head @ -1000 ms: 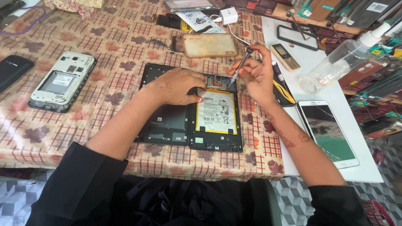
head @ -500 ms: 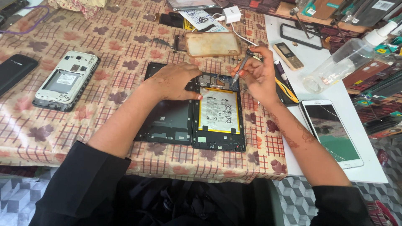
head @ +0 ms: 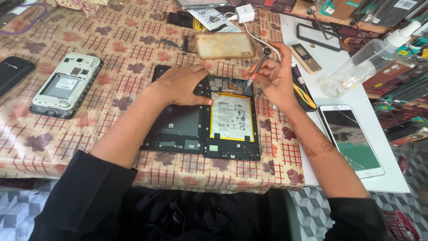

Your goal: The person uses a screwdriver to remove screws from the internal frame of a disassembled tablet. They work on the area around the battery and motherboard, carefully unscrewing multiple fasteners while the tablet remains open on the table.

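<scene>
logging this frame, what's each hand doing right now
Left hand: open, flat on the opened tablet.
Right hand: closed on a screwdriver, tip at the tablet.

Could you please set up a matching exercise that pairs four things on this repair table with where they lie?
Things:
1. opened tablet
2. screwdriver
3. white phone without its back
4. clear spray bottle

Places:
A. held in the right hand, tip at the tablet's top edge
B. far left on the patterned cloth
C. lying on its side on the white board at right
D. under the left hand, in the middle

Pairs: 1-D, 2-A, 3-B, 4-C
</scene>
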